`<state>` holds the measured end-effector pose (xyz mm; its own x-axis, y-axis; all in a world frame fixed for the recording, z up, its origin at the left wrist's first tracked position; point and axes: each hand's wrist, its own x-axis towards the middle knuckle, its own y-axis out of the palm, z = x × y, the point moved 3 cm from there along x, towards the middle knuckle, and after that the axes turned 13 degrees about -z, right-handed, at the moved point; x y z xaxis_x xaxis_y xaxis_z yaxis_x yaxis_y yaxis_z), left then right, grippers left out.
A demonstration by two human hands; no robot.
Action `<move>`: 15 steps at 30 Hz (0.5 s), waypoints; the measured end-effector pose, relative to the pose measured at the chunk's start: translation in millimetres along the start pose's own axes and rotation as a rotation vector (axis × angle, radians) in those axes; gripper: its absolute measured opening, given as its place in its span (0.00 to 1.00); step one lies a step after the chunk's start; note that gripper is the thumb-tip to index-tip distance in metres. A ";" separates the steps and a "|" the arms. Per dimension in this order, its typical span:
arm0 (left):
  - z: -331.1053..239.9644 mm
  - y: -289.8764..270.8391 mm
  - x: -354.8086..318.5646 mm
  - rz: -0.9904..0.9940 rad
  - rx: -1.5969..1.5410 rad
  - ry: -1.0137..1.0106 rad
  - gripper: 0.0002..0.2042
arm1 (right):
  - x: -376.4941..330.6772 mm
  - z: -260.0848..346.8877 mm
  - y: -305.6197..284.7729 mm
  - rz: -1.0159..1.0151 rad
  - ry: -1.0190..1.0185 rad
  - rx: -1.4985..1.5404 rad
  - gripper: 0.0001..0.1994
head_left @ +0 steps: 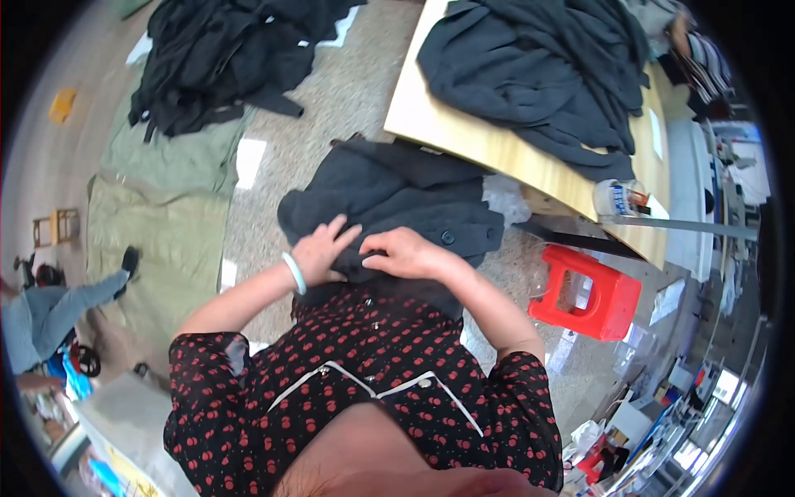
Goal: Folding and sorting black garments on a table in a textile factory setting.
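Workshop w/ speckled grey floor (348, 91). Pale wood desk (464, 132) runs upper centre to right, carrying a heap of dark grey garments (538, 66). A clear jar w/ white label (619, 199) stands at the desk's near edge. Red plastic stool (586, 294) on the floor just below the desk, right of the person. Green sheets (166, 215) spread on the floor at left, w/ a pile of black clothes (232, 50) on their far end; small white paper pieces lie nearby. Another person's leg in jeans (58, 302) at far left.

Dark grey jacket (397, 203) sits in front of the person, at lap level, between body and desk. Left hand (319, 253), pale bangle on wrist, lies on the cloth, fingers spread and pressing, not clenched. Right hand (406, 253) just beside it, fingers curled, pinching a fold of the jacket. Both forearms bent inward, hands nearly touching.
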<state>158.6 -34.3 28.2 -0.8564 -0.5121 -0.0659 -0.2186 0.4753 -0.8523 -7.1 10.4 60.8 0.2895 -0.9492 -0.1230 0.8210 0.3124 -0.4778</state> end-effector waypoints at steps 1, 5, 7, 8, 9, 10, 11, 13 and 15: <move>-3.0 7.7 3.3 0.001 0.067 0.032 0.37 | -0.1 3.7 -3.5 -0.033 0.036 0.040 0.11; -0.3 9.3 23.8 0.049 0.032 0.096 0.15 | -4.6 -1.9 -40.9 -0.267 0.122 0.055 0.12; 1.7 -16.6 39.2 0.082 -0.444 -0.005 0.13 | -12.9 2.4 -68.5 -0.313 0.222 0.113 0.11; 2.6 -38.4 46.3 0.115 -0.554 -0.170 0.09 | -19.8 0.4 -80.6 -0.357 0.245 0.159 0.12; -1.7 -71.1 58.7 0.155 -0.657 -0.292 0.10 | -27.6 -3.5 -91.9 -0.366 0.293 0.220 0.12; 6.9 -92.1 63.3 -0.036 -0.766 -0.470 0.13 | -33.3 -6.0 -102.2 -0.373 0.335 0.282 0.12; 13.0 -118.2 70.6 -0.099 -0.814 -0.682 0.17 | -40.7 -8.7 -111.2 -0.437 0.344 0.347 0.12; 59.9 -154.9 86.3 -0.324 -1.121 -0.723 0.13 | -43.8 -9.8 -127.4 -0.463 0.363 0.424 0.12; 91.2 -221.0 113.3 -0.555 -1.232 -0.769 0.09 | -52.3 -13.3 -143.8 -0.503 0.397 0.485 0.13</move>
<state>152.5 -262.6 161.8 -0.1872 -0.8640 -0.4673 -0.9815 0.1840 0.0531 -146.9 14.6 124.4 -0.2936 -0.8943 -0.3376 0.9553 -0.2614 -0.1384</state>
